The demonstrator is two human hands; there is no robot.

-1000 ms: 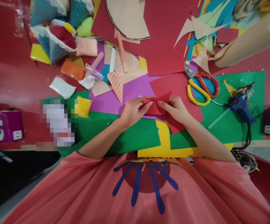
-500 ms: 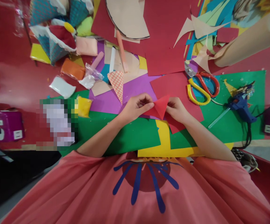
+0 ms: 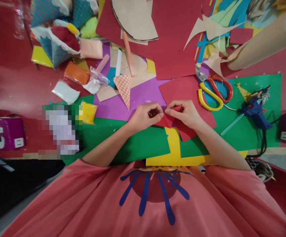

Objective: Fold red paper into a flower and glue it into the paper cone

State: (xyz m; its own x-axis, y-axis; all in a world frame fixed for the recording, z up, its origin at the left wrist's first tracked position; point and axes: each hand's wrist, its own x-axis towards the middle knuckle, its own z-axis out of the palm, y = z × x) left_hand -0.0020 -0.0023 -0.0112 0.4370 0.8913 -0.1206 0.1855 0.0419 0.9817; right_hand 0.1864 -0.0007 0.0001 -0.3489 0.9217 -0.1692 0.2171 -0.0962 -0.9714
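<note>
My left hand (image 3: 146, 115) and my right hand (image 3: 184, 113) meet almost fingertip to fingertip, both pinching a small red paper piece (image 3: 167, 120). Part of that piece is hidden behind the fingers. Beneath them lie a red sheet (image 3: 187, 131), a purple sheet (image 3: 143, 95) and a green sheet (image 3: 138, 141). Left of my hands rests a flat cone shape (image 3: 123, 89) with an orange lattice pattern. Scissors (image 3: 214, 90) with red and yellow handles lie beyond my right hand.
A blue glue gun (image 3: 255, 113) sits at the right, its cord trailing down. At the left are a blurred-out phone (image 3: 62, 130), a yellow packet (image 3: 88, 113) and a white packet (image 3: 66, 92). A beige roll (image 3: 261, 41) and paper scraps occupy the upper right.
My right hand has shifted left and turned, its thumb and fingers now close to my left fingertips. The red piece, earlier spread as a cone shape between the hands, is now lower and more covered.
</note>
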